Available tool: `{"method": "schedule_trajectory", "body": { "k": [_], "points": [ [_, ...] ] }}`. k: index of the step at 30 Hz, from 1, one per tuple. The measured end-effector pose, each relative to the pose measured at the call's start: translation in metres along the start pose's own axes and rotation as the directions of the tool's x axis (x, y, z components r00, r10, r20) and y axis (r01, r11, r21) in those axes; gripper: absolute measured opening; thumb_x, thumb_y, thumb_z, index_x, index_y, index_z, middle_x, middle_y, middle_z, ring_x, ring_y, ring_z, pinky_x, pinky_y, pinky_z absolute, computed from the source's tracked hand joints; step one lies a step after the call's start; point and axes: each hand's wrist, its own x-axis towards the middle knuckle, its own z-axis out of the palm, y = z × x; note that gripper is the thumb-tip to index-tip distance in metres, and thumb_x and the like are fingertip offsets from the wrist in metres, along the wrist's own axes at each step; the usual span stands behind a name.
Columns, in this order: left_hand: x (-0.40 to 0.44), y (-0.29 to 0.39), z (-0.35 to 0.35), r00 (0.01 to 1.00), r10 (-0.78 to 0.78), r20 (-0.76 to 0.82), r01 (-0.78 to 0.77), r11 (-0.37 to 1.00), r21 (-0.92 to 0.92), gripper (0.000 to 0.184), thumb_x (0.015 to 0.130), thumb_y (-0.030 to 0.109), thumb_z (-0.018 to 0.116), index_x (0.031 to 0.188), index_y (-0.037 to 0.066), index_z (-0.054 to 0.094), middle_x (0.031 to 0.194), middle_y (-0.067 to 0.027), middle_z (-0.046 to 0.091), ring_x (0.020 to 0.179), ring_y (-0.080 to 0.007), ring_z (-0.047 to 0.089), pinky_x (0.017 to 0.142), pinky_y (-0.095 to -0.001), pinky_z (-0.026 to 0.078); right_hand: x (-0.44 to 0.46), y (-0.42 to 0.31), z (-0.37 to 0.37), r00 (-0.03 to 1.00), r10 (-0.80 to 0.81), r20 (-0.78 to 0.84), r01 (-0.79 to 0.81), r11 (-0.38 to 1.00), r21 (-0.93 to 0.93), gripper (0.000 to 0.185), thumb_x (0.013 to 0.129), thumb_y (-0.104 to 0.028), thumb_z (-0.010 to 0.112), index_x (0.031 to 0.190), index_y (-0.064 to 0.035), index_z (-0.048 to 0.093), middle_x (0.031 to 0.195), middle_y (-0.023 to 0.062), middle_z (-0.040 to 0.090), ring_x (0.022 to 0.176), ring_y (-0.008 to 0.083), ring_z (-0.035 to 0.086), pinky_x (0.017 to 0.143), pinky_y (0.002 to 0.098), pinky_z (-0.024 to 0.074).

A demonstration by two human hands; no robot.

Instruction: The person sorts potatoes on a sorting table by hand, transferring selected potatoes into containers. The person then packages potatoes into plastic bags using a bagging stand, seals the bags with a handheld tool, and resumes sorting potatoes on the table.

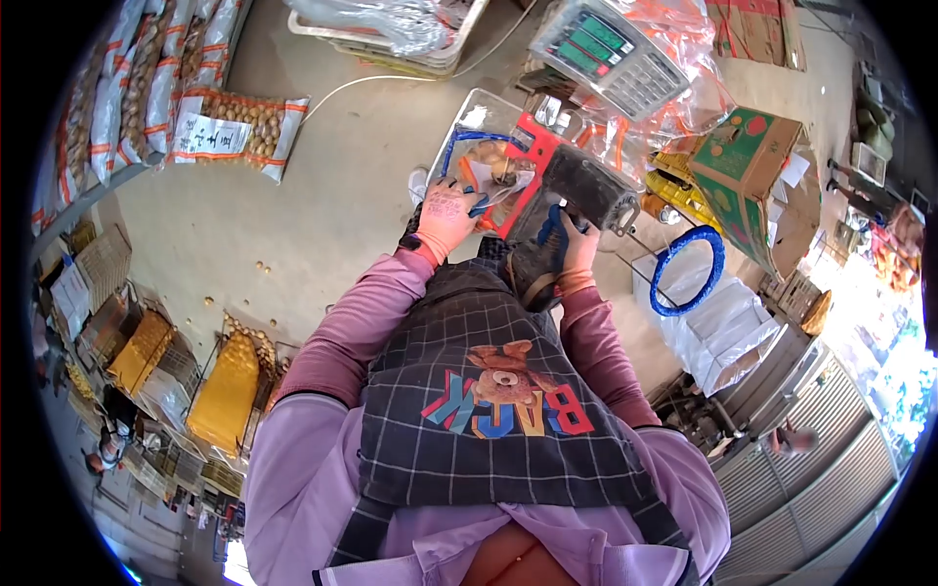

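Note:
My left hand (pixel 449 217), in an orange glove with blue fingertips, is at the left side of a clear bag (pixel 500 179) with brownish contents. Its fingers are curled at the bag's edge. A blue ring (pixel 486 137) runs around the bag's opening. My right hand (pixel 576 246), gloved alike, has its fingers bent against a dark object below a red frame (pixel 532 161) with a black machine body (pixel 584 186). What its fingers hold, if anything, is hidden.
A digital scale (pixel 611 59) stands at the upper right. A green and brown carton (pixel 747 181) and a blue ring (pixel 687 271) lie to the right. Packed bags (pixel 230 132) sit on a rack at the upper left. Yellow sacks (pixel 225 393) stand at the lower left.

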Motion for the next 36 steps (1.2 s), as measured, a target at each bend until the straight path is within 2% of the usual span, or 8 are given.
{"method": "schedule_trajectory", "body": {
  "k": [10, 17, 23, 26, 27, 29, 33, 36],
  "points": [
    [-0.046, -0.064, -0.047, 0.866, -0.108, -0.488, 0.019, 0.983, -0.183, 0.042, 0.076, 0.016, 0.07, 0.116, 0.01, 0.061, 0.117, -0.0135, 0.059, 0.101, -0.0339, 0.056, 0.095, -0.0461, 0.041, -0.044, -0.045, 0.082, 0.931, 0.227, 0.287, -0.25, 0.967, 0.045, 0.025, 0.081, -0.01, 0.074, 0.103, 0.0017, 0.068, 0.093, 0.0037, 0.067, 0.078, 0.0119, 0.059, 0.071, 0.027, 0.0491],
    [-0.074, -0.145, 0.024, 0.523, -0.783, 0.338, 0.587, 0.043, -0.808, 0.055, 0.081, 0.02, 0.068, 0.132, 0.006, 0.052, 0.128, -0.0158, 0.055, 0.115, -0.0346, 0.051, 0.1, -0.0419, 0.039, -0.074, -0.122, 0.105, 0.866, 0.13, 0.482, -0.194, 0.977, 0.084, 0.028, 0.082, -0.007, 0.072, 0.108, 0.0015, 0.065, 0.098, 0.0041, 0.066, 0.084, 0.012, 0.059, 0.075, 0.0276, 0.0494],
    [-0.034, -0.111, 0.087, 0.7, -0.593, 0.397, 0.623, 0.237, -0.745, 0.047, 0.088, 0.024, 0.06, 0.128, 0.002, 0.054, 0.127, -0.016, 0.057, 0.114, -0.0304, 0.054, 0.099, -0.0392, 0.04, -0.073, -0.169, 0.03, 0.733, -0.16, 0.662, 0.11, 0.987, 0.116, 0.037, 0.085, -0.002, 0.063, 0.121, 0.0007, 0.057, 0.114, 0.0076, 0.062, 0.102, 0.0194, 0.057, 0.092, 0.0339, 0.0453],
    [-0.001, -0.129, 0.121, 0.797, -0.481, 0.366, 0.595, 0.514, -0.618, 0.044, 0.091, 0.026, 0.056, 0.127, -0.001, 0.055, 0.126, -0.016, 0.059, 0.113, -0.0283, 0.056, 0.098, -0.0378, 0.041, -0.083, -0.163, -0.062, 0.826, -0.084, 0.558, -0.011, 0.986, 0.165, 0.043, 0.079, -0.005, 0.072, 0.12, -0.0014, 0.06, 0.114, 0.008, 0.064, 0.104, 0.0183, 0.057, 0.091, 0.0338, 0.046],
    [0.009, -0.139, 0.134, 0.828, -0.432, 0.358, 0.559, 0.591, -0.581, 0.044, 0.093, 0.026, 0.055, 0.126, -0.001, 0.055, 0.126, -0.0161, 0.059, 0.113, -0.0276, 0.056, 0.098, -0.0373, 0.041, -0.083, -0.126, -0.102, 0.825, -0.317, 0.467, 0.391, 0.918, -0.068, 0.043, 0.079, -0.005, 0.072, 0.121, -0.0017, 0.06, 0.116, 0.0084, 0.063, 0.107, 0.0191, 0.056, 0.093, 0.0352, 0.0452],
    [0.025, -0.152, 0.147, 0.876, -0.362, 0.32, 0.482, 0.708, -0.517, 0.043, 0.095, 0.028, 0.052, 0.125, -0.003, 0.056, 0.126, -0.0161, 0.06, 0.113, -0.0262, 0.057, 0.097, -0.0364, 0.041, -0.095, -0.125, -0.192, 0.94, -0.017, 0.341, 0.027, 0.999, -0.024, 0.043, 0.081, -0.004, 0.069, 0.123, -0.0023, 0.06, 0.12, 0.0084, 0.062, 0.108, 0.0198, 0.056, 0.096, 0.0342, 0.0441],
    [0.023, -0.085, 0.119, 0.839, -0.519, 0.161, 0.499, 0.618, -0.608, 0.04, 0.095, 0.027, 0.055, 0.115, -0.007, 0.062, 0.111, -0.0133, 0.065, 0.098, -0.02, 0.06, 0.088, -0.0325, 0.045, -0.067, -0.05, -0.353, 0.933, -0.231, -0.277, 0.027, 0.812, -0.584, 0.054, 0.079, -0.017, 0.072, 0.128, -0.0014, 0.055, 0.127, 0.015, 0.059, 0.12, 0.0281, 0.053, 0.104, 0.0351, 0.0371],
    [0.017, -0.061, 0.121, 0.745, -0.644, 0.17, 0.54, 0.433, -0.722, 0.043, 0.095, 0.031, 0.058, 0.119, -0.003, 0.061, 0.113, -0.0102, 0.064, 0.098, -0.0189, 0.06, 0.087, -0.032, 0.045, 0.013, -0.031, -0.426, 0.783, -0.121, -0.61, -0.024, 0.974, -0.225, 0.038, 0.08, -0.012, 0.071, 0.115, 0.0021, 0.064, 0.109, 0.01, 0.069, 0.099, 0.0229, 0.063, 0.094, 0.033, 0.0438]
  ]
}}
